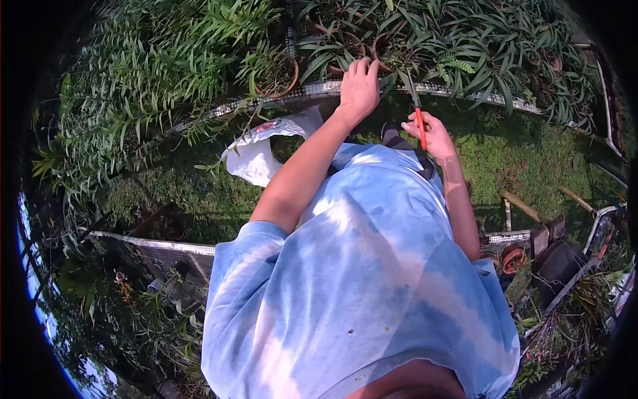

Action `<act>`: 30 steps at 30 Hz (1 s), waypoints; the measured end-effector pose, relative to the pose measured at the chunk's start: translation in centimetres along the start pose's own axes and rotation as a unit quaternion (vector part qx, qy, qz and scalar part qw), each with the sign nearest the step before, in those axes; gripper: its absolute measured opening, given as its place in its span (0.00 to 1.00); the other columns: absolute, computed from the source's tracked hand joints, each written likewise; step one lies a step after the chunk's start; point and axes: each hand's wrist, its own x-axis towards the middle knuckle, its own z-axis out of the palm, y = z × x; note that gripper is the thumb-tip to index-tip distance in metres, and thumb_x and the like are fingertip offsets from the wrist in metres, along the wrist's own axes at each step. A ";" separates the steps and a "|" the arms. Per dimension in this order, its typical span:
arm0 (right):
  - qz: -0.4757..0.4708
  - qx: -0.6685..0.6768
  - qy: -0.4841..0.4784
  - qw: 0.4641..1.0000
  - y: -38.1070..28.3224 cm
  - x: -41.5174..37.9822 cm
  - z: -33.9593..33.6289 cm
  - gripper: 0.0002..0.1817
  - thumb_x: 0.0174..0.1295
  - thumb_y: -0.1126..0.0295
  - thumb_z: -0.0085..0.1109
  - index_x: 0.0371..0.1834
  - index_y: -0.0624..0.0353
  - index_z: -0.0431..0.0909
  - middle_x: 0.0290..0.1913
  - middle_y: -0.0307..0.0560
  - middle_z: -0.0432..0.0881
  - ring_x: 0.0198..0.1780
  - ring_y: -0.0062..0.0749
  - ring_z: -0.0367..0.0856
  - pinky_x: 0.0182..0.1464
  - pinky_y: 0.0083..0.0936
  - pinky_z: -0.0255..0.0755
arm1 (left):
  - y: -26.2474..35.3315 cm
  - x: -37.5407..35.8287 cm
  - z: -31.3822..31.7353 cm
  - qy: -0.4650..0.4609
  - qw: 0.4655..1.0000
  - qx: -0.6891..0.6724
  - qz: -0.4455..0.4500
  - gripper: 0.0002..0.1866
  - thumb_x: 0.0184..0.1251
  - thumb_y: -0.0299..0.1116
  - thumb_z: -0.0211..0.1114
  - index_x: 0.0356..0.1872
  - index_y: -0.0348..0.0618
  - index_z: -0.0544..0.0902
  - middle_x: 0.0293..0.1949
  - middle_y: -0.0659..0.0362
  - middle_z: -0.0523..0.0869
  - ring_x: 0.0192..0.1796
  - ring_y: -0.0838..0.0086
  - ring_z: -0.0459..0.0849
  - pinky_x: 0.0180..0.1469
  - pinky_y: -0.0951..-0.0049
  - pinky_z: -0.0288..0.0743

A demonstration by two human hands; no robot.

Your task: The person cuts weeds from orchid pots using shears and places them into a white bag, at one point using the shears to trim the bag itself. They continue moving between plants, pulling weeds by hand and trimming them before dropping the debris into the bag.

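My left hand (359, 90) reaches to the front edge of the plant bench, beside a terracotta pot (377, 56) of long-leaved plants. Its fingers bend down among the leaves (391, 81), and the fingertips are hidden, so what they pinch cannot be made out. Closed around the red handle of a pair of shears (420, 126) is my right hand (435, 136), to the right of and slightly nearer than the left. The narrow blades point away from me toward the pots. A white plastic bag (256, 159) hangs open below my left forearm.
Dense potted plants (173, 73) crowd the mesh-edged bench (495, 98) ahead. Another pot (279, 86) stands left of my hand. Grass (512, 156) covers the ground. Behind me are more mesh benches (179, 249), a small terracotta pot (512, 259) and wooden poles (522, 206).
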 end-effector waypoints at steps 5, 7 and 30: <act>-0.033 0.003 -0.013 0.999 -0.1 -0.5 -2.5 0.17 0.60 0.64 0.79 0.43 0.59 0.81 0.37 0.28 0.76 0.39 0.12 0.74 0.43 0.16 0.70 | -3.8 -0.5 6.0 -0.183 0.954 0.220 -0.089 0.24 0.70 0.33 0.56 0.66 0.39 0.74 0.65 0.50 0.76 0.64 0.56 0.77 0.62 0.58 0.73; -0.048 -0.023 -0.019 0.998 -0.3 -0.3 -3.5 0.16 0.60 0.63 0.79 0.41 0.60 0.81 0.37 0.28 0.74 0.39 0.12 0.74 0.44 0.17 0.70 | -3.5 -0.5 4.5 -0.200 0.956 0.186 -0.104 0.24 0.70 0.32 0.56 0.66 0.38 0.74 0.65 0.49 0.76 0.61 0.54 0.80 0.60 0.56 0.76; -0.063 -0.051 -0.091 0.993 -2.8 3.4 -3.3 0.18 0.61 0.62 0.78 0.42 0.61 0.81 0.37 0.28 0.73 0.37 0.12 0.70 0.42 0.15 0.68 | -0.5 -1.5 7.1 -0.057 0.981 -0.138 -0.127 0.19 0.69 0.23 0.56 0.58 0.35 0.83 0.60 0.44 0.83 0.62 0.48 0.82 0.65 0.57 0.77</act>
